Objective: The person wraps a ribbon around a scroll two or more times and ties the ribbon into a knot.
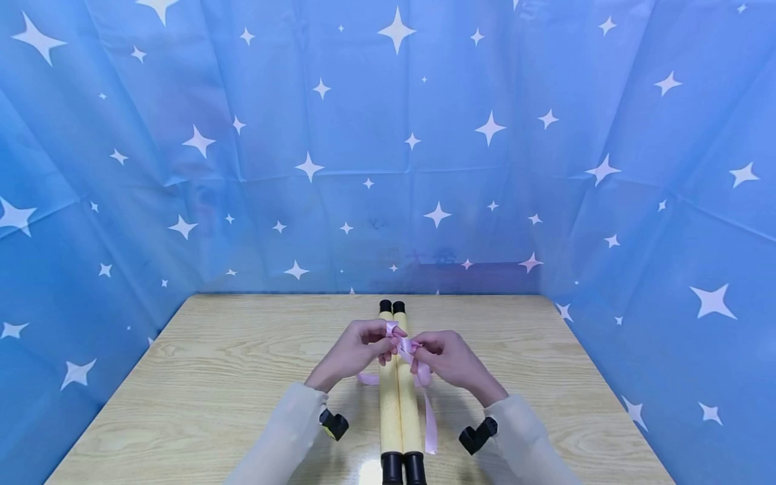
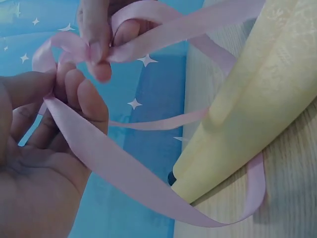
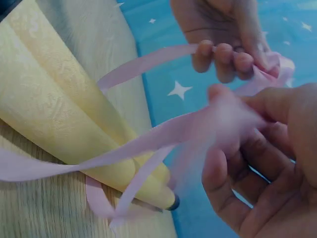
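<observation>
A pink ribbon [image 2: 114,161] is held by two hands above a pair of pale yellow rolls [image 1: 391,411] laid side by side on a wood-grained table [image 1: 254,350]. The rolls are stretched from twelve o'clock to six, tipped by black caps [image 1: 392,466] at both ends. A bunched part of the ribbon is pinched at nine o'clock by the left hand [image 1: 356,349], its fingers [image 2: 91,101] closed in against the thumb. At three o'clock, another part is pinched by the right hand [image 1: 451,360] between thumb and forefinger, its remaining fingers [image 3: 218,171] loosely bent. Beneath the rolls the ribbon is partly hidden; a stretch is seen at eight o'clock from the hands' meeting point, and a loose tail is draped toward five. Pale sleeves [image 1: 281,431] are worn, with a black device [image 1: 334,424] fixed at the left wrist and another black device [image 1: 478,436] at the right. The table is backed at twelve o'clock by a blue curtain [image 1: 364,135] printed with white stars.
</observation>
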`<state>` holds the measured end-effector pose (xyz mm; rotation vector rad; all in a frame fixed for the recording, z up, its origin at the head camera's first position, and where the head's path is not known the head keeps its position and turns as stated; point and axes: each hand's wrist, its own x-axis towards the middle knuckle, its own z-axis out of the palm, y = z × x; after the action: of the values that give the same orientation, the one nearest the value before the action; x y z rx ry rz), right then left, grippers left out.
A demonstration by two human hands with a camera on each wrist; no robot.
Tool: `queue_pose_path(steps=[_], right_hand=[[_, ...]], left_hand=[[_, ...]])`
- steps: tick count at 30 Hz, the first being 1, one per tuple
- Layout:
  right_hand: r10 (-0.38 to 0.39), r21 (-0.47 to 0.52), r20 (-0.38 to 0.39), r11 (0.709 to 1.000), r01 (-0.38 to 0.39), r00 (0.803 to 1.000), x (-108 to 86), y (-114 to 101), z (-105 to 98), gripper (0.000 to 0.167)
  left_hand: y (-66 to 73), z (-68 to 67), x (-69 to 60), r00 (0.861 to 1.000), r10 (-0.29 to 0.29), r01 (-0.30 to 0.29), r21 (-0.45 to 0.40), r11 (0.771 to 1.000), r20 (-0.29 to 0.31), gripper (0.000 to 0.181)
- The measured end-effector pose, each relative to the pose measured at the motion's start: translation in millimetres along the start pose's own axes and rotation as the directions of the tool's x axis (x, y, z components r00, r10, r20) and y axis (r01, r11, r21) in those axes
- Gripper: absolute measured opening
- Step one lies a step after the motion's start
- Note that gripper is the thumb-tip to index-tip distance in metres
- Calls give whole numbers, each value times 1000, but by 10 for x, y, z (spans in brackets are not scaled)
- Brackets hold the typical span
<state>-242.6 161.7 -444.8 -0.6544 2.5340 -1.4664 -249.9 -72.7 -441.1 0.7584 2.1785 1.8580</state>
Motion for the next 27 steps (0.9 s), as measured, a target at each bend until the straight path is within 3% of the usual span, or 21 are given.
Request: queue_pose_path(steps=[4, 11, 17, 23, 27], right_hand=[[50, 85, 32, 995, -53, 998, -54, 7, -89, 28], [-14, 126, 56, 992, 7, 998, -125, 18, -250, 27], [15, -31, -46, 999, -16, 999, -141, -23, -281, 23], [-121, -212, -189, 974, 80, 974, -138, -48, -332, 10], [-161, -277, -260, 957, 86, 952, -148, -45, -418, 15]], left_hand=[[-32, -22, -21, 1000, -18, 17, -55, 998, -20, 19], [-73, -65, -61, 997, -55, 46, -168, 985, -47, 27], [-61, -61, -60, 996, -59, 40, -235, 971, -73, 34], [-42, -66, -46, 986, -31, -14, -264, 964, -166, 34], [-47, -140, -85, 970, -27, -50, -306, 951, -242, 32]])
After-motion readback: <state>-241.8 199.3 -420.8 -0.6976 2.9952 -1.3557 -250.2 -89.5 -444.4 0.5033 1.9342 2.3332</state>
